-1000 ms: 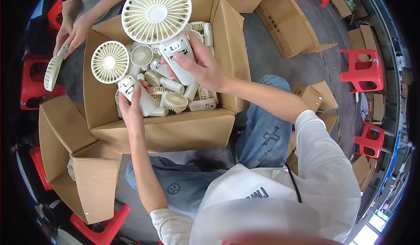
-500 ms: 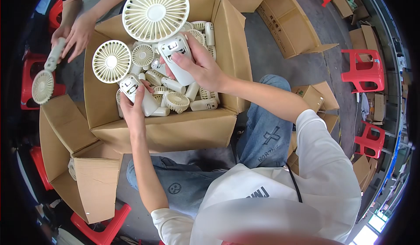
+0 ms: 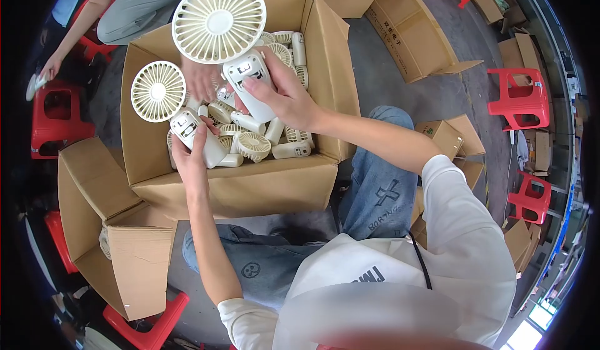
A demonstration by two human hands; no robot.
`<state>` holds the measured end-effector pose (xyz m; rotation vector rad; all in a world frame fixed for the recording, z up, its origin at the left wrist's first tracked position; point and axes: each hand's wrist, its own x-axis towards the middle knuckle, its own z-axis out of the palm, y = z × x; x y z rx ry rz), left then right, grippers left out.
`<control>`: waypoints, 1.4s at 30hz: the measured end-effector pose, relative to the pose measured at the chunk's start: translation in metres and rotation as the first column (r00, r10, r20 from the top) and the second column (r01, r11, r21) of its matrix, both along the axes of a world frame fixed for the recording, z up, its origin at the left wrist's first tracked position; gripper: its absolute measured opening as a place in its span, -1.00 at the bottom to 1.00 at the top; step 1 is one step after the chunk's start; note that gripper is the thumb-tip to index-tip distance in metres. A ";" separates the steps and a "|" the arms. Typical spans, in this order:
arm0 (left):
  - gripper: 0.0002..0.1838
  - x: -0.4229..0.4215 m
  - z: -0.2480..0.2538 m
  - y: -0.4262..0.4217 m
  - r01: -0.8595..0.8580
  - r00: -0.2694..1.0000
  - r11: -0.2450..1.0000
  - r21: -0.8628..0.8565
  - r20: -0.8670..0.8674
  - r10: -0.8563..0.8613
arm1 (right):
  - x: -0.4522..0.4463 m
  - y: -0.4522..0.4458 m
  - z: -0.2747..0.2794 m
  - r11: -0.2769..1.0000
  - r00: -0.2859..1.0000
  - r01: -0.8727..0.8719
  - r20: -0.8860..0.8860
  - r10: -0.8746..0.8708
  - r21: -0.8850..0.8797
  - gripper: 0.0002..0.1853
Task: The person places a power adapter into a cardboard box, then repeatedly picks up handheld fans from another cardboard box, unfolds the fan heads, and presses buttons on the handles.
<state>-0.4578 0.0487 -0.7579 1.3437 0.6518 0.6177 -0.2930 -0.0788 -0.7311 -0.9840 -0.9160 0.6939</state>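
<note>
My left hand (image 3: 192, 152) is wrapped round the handle of a white handheld fan (image 3: 158, 91), its round grille up and to the left. Closed on the handle of a second white fan (image 3: 219, 20), my right hand (image 3: 289, 97) is higher and further right, and this fan looks larger. Both fans are over an open cardboard box (image 3: 234, 190) that holds several more white fans (image 3: 253, 145) lying in a jumble. Dark markings show on both handles. A co-worker's hand (image 3: 200, 80) reaches into the box behind the held fans.
At the upper left a co-worker's other hand (image 3: 52, 66) holds a white object (image 3: 35, 86). An open cardboard box (image 3: 139, 259) stands lower left, another (image 3: 415, 34) upper right. Red stools (image 3: 519, 99) stand on both sides.
The co-worker's hands have parted: one has moved into the box, the other away to the far left with a white object. My hands and their two fans have barely moved.
</note>
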 end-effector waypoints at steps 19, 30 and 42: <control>-0.64 0.003 0.004 -0.007 0.008 0.999 1.000 -0.030 0.042 -0.006 | -0.003 0.002 -0.007 0.993 0.998 -0.005 -0.059 -0.002 -0.118 -0.61; -0.57 0.005 -0.002 -0.012 0.081 0.995 0.994 -0.078 0.060 -0.076 | -0.010 0.002 -0.010 0.985 0.997 0.027 0.075 -0.014 -0.168 -0.44; -0.38 0.006 -0.005 -0.017 0.023 0.995 0.993 -0.114 0.101 -0.011 | -0.015 0.009 -0.019 0.971 0.998 -0.016 0.058 0.031 -0.240 -0.39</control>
